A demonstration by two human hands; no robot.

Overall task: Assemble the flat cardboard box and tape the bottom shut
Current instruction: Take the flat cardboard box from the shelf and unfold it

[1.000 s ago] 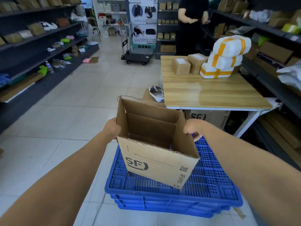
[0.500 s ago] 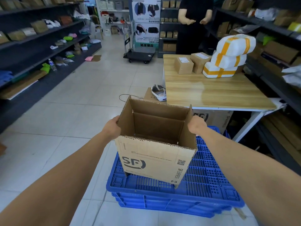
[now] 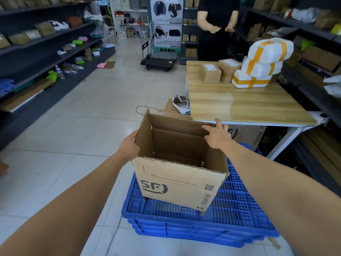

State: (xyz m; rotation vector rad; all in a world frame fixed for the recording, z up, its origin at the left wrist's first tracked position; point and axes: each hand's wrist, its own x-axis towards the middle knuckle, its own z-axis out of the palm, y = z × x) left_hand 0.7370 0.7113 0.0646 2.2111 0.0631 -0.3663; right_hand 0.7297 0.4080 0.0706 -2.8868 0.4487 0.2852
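The pale wooden table [image 3: 239,104] stands on the right, just beyond a stack of blue plastic lattice crates [image 3: 239,209], how many I cannot tell for certain; one open brown cardboard box printed SF [image 3: 177,180] stands upright on the top crate, its mouth upward, and it sits squarer to the view than half a second ago; on the table's far end lie three white foam parcels banded with orange tape [image 3: 263,63], piled one on another, and beside them two small brown taped cartons [image 3: 210,73], touching each other; two hands are at the box; the left hand [image 3: 129,145] keeps its grip on the upper edge of the box's left wall, as before, fingertips hidden behind the cardboard; the right hand [image 3: 217,135], which earlier clasped the right wall's top edge, has let go, its grip now wide with fingers spread, holding nothing, over the box's far right corner; whether it touches the rim I cannot tell.
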